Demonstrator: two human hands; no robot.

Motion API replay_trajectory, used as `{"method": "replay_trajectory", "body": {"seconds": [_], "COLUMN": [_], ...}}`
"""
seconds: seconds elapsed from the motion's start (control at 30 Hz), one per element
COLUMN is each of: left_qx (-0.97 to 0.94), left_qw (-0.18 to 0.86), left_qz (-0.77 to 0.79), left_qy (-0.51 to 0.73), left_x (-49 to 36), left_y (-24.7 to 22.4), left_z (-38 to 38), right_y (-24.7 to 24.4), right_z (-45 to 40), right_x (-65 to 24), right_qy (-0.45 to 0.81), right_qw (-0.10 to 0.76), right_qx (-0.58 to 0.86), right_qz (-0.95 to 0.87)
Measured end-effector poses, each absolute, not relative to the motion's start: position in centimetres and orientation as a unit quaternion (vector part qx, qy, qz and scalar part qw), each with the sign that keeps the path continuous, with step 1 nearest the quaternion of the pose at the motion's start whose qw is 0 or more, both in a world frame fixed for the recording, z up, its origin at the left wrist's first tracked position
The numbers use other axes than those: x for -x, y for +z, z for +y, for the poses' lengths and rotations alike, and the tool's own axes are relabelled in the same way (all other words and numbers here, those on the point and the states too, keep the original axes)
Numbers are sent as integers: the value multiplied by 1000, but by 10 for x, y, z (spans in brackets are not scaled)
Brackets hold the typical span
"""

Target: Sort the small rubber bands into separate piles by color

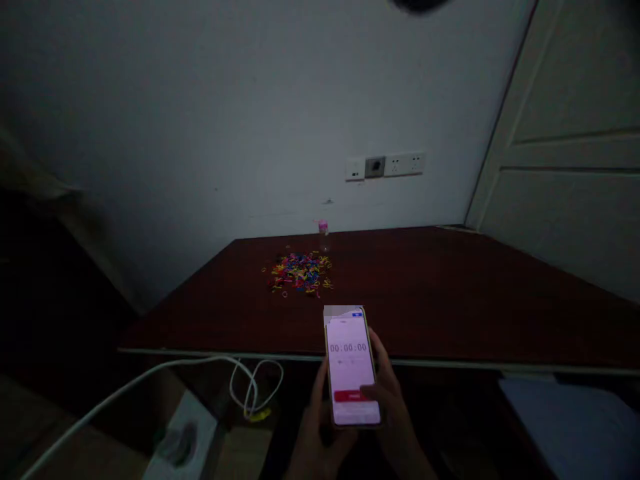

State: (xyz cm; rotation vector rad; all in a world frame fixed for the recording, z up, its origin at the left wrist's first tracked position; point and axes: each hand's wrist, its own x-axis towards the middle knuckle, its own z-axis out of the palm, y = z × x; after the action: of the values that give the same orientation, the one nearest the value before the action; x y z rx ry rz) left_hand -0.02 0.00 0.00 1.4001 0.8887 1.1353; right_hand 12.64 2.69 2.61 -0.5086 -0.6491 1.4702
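A lit phone (352,370) stands upright before me at the table's front edge, its screen reading 00:00:00 above a red button. My left hand (320,427) is closed around its left side and lower edge. Along the right side, my right hand (393,400) also grips it, with the thumb over the screen near the red button. Beyond the phone, a loose pile of small multicoloured bands (300,272) lies on the dark red table (425,293). Behind the pile stands a small clear bottle (324,239) with a pink cap.
A white cable (200,361) loops in front of the table's left front edge. Wall sockets (404,164) sit above the table's back edge. A white box-like object (183,433) is at lower left, and a pale door (565,167) rises at right.
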Motion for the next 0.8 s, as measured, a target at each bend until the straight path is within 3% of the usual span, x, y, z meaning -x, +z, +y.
{"method": "replay_trajectory", "body": {"seconds": [0.47,0.8], "left_qx": [-587,-641], "left_qw": [541,503], "left_qz": [372,386], "left_qy": [474,433], "left_x": [0,4], "left_y": [2,-4], "left_z": [0,2], "right_y": [25,18], "right_z": [29,38], "right_x": [-127,-146], "right_qy": [656,597], "right_qw": [662,655], "right_qx": [217,345], "right_qz": [-290,-310]}}
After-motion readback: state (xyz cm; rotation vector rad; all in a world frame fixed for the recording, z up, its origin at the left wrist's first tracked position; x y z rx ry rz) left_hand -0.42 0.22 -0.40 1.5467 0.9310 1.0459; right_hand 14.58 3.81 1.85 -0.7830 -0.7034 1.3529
